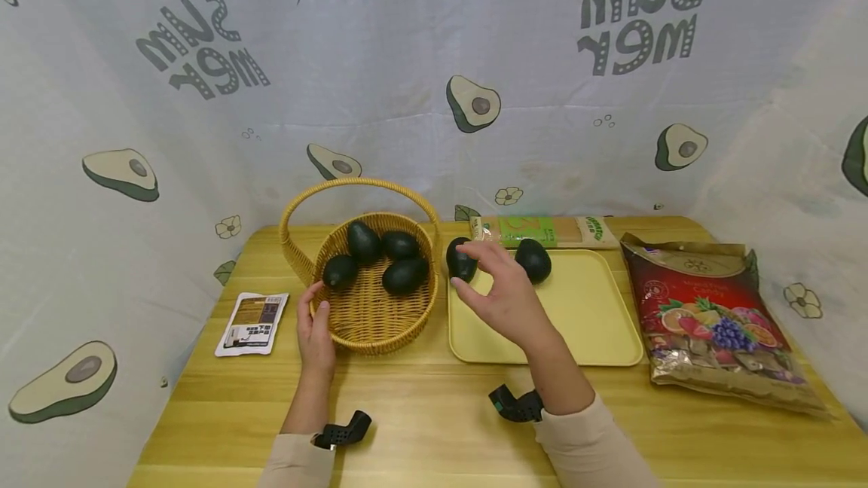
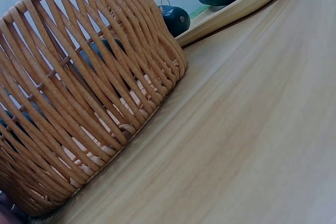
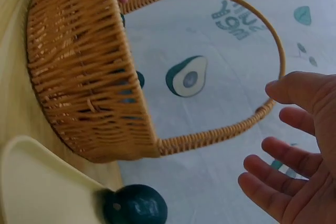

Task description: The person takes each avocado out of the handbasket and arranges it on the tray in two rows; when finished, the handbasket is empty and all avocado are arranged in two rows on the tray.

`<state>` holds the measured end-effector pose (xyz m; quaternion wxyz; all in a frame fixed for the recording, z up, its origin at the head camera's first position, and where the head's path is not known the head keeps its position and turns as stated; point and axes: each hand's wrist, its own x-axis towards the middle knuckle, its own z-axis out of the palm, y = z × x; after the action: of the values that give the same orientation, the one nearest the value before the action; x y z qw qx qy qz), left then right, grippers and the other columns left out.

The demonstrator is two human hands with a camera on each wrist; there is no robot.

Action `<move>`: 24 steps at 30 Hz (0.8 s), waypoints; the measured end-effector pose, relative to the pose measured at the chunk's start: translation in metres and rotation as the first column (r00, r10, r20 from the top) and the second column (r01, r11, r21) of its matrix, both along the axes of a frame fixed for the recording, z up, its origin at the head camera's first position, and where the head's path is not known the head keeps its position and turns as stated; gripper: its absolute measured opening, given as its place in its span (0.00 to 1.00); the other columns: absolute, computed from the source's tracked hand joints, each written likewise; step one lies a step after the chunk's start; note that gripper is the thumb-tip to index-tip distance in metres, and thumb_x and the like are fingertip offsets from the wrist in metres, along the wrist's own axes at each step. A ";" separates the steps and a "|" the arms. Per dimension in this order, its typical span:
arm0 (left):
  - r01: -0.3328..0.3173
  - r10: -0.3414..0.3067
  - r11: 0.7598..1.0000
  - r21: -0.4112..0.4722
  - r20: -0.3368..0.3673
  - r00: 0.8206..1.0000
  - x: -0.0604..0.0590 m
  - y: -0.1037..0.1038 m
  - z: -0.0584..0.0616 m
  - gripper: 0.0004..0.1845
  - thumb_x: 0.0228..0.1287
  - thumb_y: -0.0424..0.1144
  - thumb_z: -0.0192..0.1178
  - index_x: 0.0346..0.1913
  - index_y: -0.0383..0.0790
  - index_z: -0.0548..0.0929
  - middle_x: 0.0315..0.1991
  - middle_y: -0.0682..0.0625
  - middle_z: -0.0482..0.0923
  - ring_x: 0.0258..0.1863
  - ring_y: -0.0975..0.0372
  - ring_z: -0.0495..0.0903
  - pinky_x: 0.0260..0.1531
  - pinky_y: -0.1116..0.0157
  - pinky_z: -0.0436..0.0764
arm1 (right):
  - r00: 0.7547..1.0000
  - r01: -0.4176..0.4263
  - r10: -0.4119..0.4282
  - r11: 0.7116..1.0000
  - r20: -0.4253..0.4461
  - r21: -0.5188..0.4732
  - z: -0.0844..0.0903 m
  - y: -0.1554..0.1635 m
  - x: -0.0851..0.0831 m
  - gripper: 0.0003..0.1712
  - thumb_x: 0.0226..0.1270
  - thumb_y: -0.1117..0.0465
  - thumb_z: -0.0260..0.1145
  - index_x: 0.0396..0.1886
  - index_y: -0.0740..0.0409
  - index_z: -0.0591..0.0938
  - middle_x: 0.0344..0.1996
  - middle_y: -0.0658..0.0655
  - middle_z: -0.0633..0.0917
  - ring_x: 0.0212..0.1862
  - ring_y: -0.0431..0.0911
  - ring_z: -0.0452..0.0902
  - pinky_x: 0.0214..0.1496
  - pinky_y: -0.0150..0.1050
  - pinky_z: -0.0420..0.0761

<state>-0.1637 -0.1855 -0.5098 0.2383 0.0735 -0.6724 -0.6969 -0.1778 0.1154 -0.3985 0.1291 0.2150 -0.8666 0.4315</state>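
Observation:
At the left side of the wicker basket (image 1: 373, 341), my left hand (image 1: 316, 333) grips the rim between thumb and fingers. Several dark green avocados (image 1: 404, 276) lie inside the basket, and its handle (image 3: 223, 135) stands upright. Over the yellow tray (image 1: 590, 315) my right hand (image 1: 505, 296) hovers with fingers spread in a loose curve, holding nothing. One avocado (image 1: 460, 263) sits at the tray's far left corner, partly behind the right fingertips in the head view. Another avocado (image 1: 533, 260) is at the tray's far edge.
A flat noodle-like packet (image 1: 542, 232) lies behind the tray. To the right is a large red candy bag (image 1: 719, 322); a small white-and-brown pouch (image 1: 252, 324) lies left of the basket. A printed curtain (image 1: 407, 59) surrounds the wooden table (image 1: 420, 413).

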 end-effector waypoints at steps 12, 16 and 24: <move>0.004 -0.004 1.000 -0.013 0.001 1.000 -0.002 -0.002 0.002 0.21 0.78 0.32 0.44 0.69 0.30 0.68 0.74 0.38 0.63 0.79 0.53 0.53 0.76 0.55 0.50 | 0.983 -0.158 0.142 0.978 0.118 0.139 -0.017 -0.053 -0.002 0.28 0.67 0.55 0.73 0.66 0.52 0.79 0.66 0.55 0.77 0.63 0.54 0.79 0.62 0.53 0.80; 0.005 -0.005 1.000 -0.014 0.009 1.000 -0.003 -0.002 0.004 0.21 0.78 0.32 0.44 0.69 0.31 0.69 0.74 0.38 0.63 0.79 0.53 0.53 0.76 0.56 0.51 | 0.972 -0.210 0.187 0.962 0.140 0.172 -0.020 -0.072 -0.012 0.28 0.68 0.54 0.72 0.66 0.51 0.79 0.66 0.55 0.77 0.67 0.54 0.75 0.67 0.53 0.77; 0.013 -0.013 1.000 -0.001 0.013 1.000 -0.001 -0.001 0.004 0.21 0.78 0.32 0.43 0.69 0.31 0.68 0.74 0.40 0.63 0.78 0.55 0.54 0.75 0.58 0.51 | 0.966 -0.249 0.217 0.925 0.140 0.286 -0.021 -0.101 -0.047 0.26 0.71 0.54 0.68 0.67 0.49 0.77 0.67 0.58 0.76 0.71 0.58 0.70 0.71 0.55 0.73</move>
<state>-0.1652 -0.1868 -0.5057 0.2296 0.0736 -0.6749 -0.6975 -0.2247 0.0142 -0.4199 -0.0032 0.3104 -0.8960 0.3175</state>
